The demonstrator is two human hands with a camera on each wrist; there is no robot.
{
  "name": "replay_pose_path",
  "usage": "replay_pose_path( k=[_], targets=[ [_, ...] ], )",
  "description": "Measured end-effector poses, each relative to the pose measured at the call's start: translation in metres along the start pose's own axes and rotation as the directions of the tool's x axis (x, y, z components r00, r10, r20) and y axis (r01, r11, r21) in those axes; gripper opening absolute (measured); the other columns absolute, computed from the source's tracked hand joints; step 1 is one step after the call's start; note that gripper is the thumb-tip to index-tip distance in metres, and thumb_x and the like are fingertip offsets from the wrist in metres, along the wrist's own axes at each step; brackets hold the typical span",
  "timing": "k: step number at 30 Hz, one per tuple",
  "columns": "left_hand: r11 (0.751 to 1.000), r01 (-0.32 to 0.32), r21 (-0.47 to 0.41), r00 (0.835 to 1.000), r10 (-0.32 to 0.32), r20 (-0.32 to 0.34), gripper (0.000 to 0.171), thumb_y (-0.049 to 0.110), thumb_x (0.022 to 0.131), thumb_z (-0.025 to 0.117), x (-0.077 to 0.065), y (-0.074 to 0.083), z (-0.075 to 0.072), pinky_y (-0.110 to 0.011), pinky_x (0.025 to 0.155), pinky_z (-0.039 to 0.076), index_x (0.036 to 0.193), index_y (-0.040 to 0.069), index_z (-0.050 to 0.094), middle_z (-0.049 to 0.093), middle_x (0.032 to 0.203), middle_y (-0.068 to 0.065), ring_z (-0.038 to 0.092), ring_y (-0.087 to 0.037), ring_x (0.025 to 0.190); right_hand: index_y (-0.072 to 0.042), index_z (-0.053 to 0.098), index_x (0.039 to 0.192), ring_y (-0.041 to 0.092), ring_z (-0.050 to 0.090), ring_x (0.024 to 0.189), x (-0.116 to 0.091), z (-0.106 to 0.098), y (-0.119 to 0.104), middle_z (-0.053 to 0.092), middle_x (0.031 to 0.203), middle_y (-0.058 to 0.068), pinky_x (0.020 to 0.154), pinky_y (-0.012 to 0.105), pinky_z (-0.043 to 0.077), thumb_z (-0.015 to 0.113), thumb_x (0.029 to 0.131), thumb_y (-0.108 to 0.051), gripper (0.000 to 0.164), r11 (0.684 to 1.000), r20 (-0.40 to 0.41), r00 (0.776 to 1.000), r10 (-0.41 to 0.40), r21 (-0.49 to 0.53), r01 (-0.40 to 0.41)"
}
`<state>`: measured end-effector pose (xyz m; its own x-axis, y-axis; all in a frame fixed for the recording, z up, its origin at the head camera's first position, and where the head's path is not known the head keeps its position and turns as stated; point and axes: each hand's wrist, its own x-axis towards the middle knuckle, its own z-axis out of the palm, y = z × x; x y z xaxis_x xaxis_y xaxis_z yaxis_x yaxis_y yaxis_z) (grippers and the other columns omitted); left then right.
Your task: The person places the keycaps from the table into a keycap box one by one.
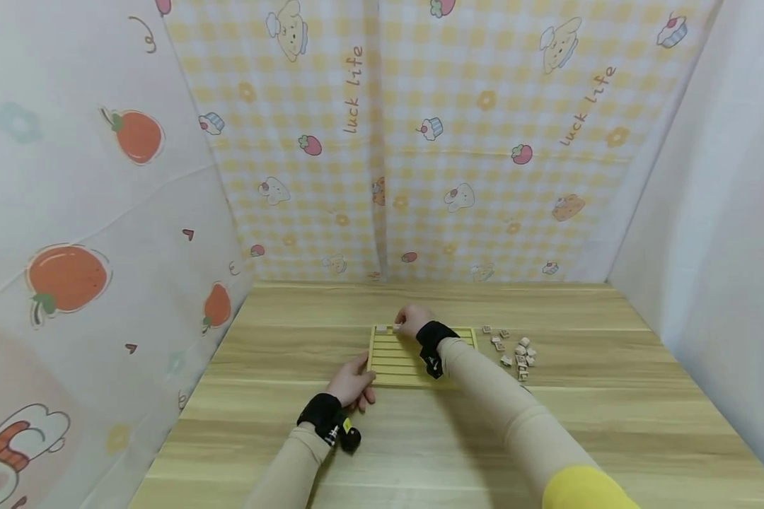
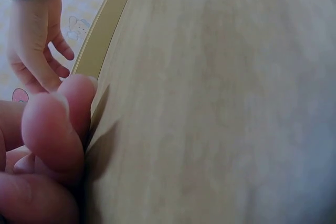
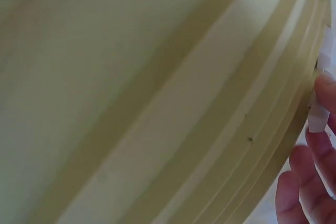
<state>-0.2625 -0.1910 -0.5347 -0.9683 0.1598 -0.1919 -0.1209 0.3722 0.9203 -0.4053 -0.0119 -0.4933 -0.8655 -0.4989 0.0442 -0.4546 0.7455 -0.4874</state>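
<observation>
A yellow tray (image 1: 391,365) with raised parallel ridges lies on the table. My left hand (image 1: 350,384) grips its near left corner, fingertips at the frame in the left wrist view. At the far row, my right hand (image 1: 415,321) pinches a small whitish tile (image 3: 318,116) between thumb and finger. Another pale tile (image 1: 382,329) sits to the left of it in the same row, at the tray's far left corner. In the right wrist view the remaining fingers (image 3: 303,182) hang curled beyond the tray's edge.
Several small pale tiles (image 1: 522,360) lie scattered on the wooden table (image 1: 280,339) right of the tray, some heaped together. A patterned cloth (image 1: 420,177) hangs behind the table, with white cloth along both sides. My right forearm crosses over the tray's right part.
</observation>
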Motion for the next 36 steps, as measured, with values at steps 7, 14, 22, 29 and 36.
replay_pose_path(
  k=[7, 14, 22, 29, 36],
  targets=[
    [1.000, -0.008, 0.004, 1.000, 0.008, -0.003, 0.062, 0.016, 0.101, 0.049, 0.000, 0.003, 0.002, -0.024, 0.033, 0.037, 0.154, 0.003, 0.020, 0.064, 0.059, -0.009, 0.054, -0.013, 0.038, -0.014, 0.075, 0.084, 0.013, 0.054, 0.069, -0.003, 0.002, -0.007, 0.064, 0.081, -0.002, 0.066, 0.030, 0.046, 0.073, 0.087, -0.021, 0.008, 0.992, -0.034, 0.999, -0.005, -0.130, 0.001],
    [0.999, 0.006, 0.032, 1.000, -0.005, -0.009, 0.062, 0.019, 0.102, 0.049, 0.000, 0.003, 0.001, -0.023, 0.034, 0.037, 0.154, 0.003, 0.019, 0.064, 0.059, -0.007, 0.054, -0.012, 0.039, -0.018, 0.073, 0.083, 0.013, 0.055, 0.072, -0.003, 0.008, -0.003, 0.064, 0.086, -0.002, 0.068, 0.031, 0.046, 0.072, 0.088, -0.021, 0.006, 0.989, -0.065, 0.998, -0.019, -0.149, 0.009],
    [1.000, -0.002, 0.017, 1.000, 0.002, -0.010, 0.062, 0.018, 0.101, 0.050, 0.002, 0.000, 0.002, -0.024, 0.033, 0.038, 0.154, 0.004, 0.021, 0.064, 0.059, -0.009, 0.054, -0.013, 0.039, -0.017, 0.075, 0.089, 0.015, 0.058, 0.075, -0.008, 0.002, -0.007, 0.066, 0.089, -0.001, 0.068, 0.033, 0.048, 0.072, 0.089, -0.021, 0.005, 0.992, -0.042, 0.999, 0.028, -0.121, -0.033],
    [1.000, 0.003, 0.007, 1.000, -0.003, -0.004, 0.061, 0.018, 0.101, 0.049, 0.002, -0.001, 0.002, -0.024, 0.034, 0.038, 0.155, 0.006, 0.021, 0.065, 0.059, -0.009, 0.054, -0.014, 0.039, -0.017, 0.076, 0.089, 0.014, 0.058, 0.073, -0.008, 0.006, -0.005, 0.066, 0.088, -0.002, 0.067, 0.033, 0.048, 0.071, 0.089, -0.022, 0.007, 0.992, -0.055, 0.998, 0.028, -0.121, -0.034],
    [1.000, 0.015, -0.002, 1.000, -0.015, 0.001, 0.062, 0.018, 0.102, 0.049, 0.002, 0.001, 0.002, -0.023, 0.033, 0.037, 0.155, 0.005, 0.020, 0.064, 0.060, -0.009, 0.054, -0.013, 0.039, -0.020, 0.075, 0.090, 0.017, 0.060, 0.080, -0.005, 0.009, 0.000, 0.066, 0.093, -0.001, 0.068, 0.035, 0.050, 0.073, 0.087, -0.025, 0.007, 0.990, -0.068, 0.997, 0.025, -0.135, -0.034]
  ],
)
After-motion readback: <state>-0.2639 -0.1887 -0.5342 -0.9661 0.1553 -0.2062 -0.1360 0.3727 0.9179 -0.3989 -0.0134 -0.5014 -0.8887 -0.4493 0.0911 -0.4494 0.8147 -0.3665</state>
